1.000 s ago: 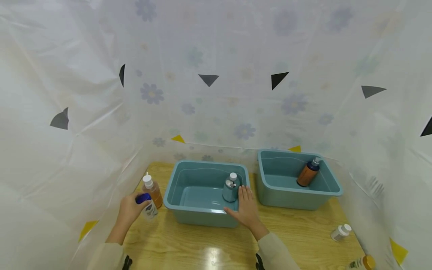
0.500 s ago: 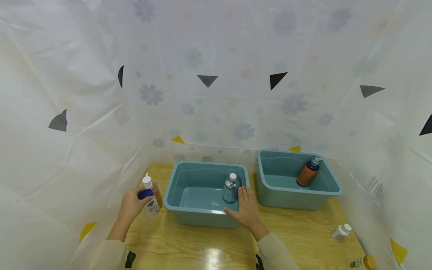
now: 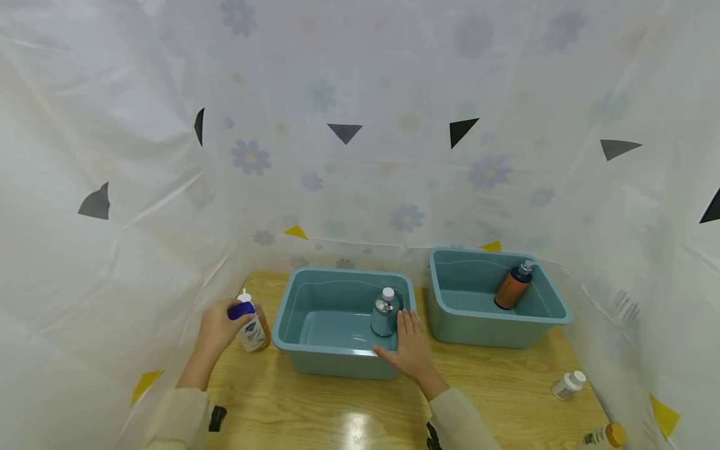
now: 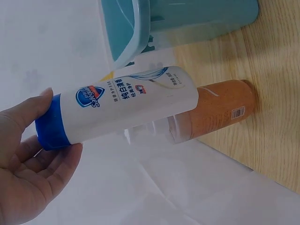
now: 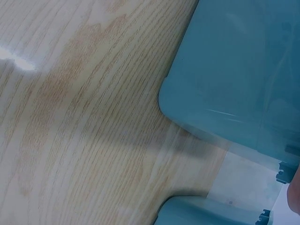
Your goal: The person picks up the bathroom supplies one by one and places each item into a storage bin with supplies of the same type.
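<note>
Head view: my left hand (image 3: 218,326) pinches the white bottle (image 3: 253,335) by its blue cap (image 3: 240,310), left of the left tub (image 3: 337,364), near side of the amber bottle (image 4: 225,105); my right hand (image 3: 412,350) lies spread on the tub's right end. The white bottle should be stiff, light, slippery, best held capwise; it's farther off than a second ago

"How do we hold our left hand (image 3: 217,328)?"

"We curl its thumb (image 4: 29,112) and fingers (image 4: 64,168) in a grip, the left forearm (image 3: 197,370) stretched forward out of a beige sleeve (image 3: 179,415)."

"And our right hand (image 3: 413,351)?"

"We see its back, with the fingers pointing forward nearly straight, the thumb spread away from them, and the right forearm (image 3: 432,383) slanting inward."
</note>
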The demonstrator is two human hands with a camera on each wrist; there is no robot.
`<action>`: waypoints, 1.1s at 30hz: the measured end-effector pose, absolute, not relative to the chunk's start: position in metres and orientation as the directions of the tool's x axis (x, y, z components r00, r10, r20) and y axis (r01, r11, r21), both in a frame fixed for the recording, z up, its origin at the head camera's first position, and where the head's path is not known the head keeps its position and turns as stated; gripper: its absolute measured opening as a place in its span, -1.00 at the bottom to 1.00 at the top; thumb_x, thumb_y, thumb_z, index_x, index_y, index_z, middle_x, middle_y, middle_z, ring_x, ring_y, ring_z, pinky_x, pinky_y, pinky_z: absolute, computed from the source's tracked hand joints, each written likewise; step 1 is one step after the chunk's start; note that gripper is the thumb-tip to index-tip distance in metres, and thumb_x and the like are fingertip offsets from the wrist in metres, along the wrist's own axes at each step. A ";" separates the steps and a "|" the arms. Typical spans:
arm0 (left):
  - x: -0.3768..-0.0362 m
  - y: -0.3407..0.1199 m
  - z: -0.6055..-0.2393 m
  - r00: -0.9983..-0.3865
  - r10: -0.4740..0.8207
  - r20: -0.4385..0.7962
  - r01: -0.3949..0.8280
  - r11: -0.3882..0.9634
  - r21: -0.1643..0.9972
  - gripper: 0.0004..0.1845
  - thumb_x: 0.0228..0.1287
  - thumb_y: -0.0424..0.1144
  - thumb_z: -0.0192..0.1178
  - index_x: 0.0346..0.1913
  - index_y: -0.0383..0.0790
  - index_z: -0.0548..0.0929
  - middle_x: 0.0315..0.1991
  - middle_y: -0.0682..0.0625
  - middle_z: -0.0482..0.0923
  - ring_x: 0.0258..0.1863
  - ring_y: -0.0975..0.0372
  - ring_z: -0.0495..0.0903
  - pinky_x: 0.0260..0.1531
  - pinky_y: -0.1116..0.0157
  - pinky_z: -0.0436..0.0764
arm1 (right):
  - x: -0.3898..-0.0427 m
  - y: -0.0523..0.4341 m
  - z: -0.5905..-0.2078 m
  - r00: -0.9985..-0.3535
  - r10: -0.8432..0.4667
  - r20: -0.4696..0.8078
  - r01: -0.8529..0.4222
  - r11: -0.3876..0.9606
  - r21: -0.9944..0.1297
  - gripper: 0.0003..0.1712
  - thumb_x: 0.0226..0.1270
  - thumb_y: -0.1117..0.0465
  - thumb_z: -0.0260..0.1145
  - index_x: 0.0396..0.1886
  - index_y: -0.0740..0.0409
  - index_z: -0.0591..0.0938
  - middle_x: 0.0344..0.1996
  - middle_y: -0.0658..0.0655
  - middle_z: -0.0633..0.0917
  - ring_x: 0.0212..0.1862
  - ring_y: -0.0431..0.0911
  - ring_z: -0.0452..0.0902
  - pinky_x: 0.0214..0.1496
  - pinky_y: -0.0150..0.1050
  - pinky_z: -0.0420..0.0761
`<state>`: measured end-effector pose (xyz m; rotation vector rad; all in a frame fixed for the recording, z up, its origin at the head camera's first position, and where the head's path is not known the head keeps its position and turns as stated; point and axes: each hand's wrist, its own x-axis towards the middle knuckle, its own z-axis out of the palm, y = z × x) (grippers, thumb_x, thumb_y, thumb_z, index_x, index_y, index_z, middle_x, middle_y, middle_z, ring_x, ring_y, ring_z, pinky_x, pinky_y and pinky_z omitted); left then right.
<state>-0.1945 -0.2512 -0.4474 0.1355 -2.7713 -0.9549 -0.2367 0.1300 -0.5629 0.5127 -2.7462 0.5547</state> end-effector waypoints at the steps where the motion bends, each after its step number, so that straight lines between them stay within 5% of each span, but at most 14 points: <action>1: -0.195 -0.251 -0.446 -0.973 -0.153 0.171 -0.015 0.787 0.617 -0.55 0.12 -0.33 0.26 -0.01 -0.62 0.49 -0.07 -0.51 0.51 -0.08 -0.28 0.54 -0.15 -0.07 0.59 | -0.237 0.130 -0.563 -0.900 -0.285 0.331 -0.387 0.871 -0.303 0.20 0.01 -0.44 0.15 0.30 0.51 0.22 0.28 0.47 0.30 0.38 0.31 0.09 0.36 0.15 0.17; 33: -0.218 -0.217 -0.410 -0.985 -0.124 0.124 -0.016 0.769 0.639 -0.54 0.20 -0.22 0.24 0.08 -0.47 0.51 0.04 -0.43 0.49 0.00 -0.23 0.52 -0.07 -0.08 0.55 | -0.236 0.130 -0.562 -0.901 -0.287 0.326 -0.384 0.878 -0.287 0.21 0.02 -0.46 0.13 0.31 0.49 0.22 0.30 0.44 0.30 0.40 0.28 0.07 0.38 0.12 0.15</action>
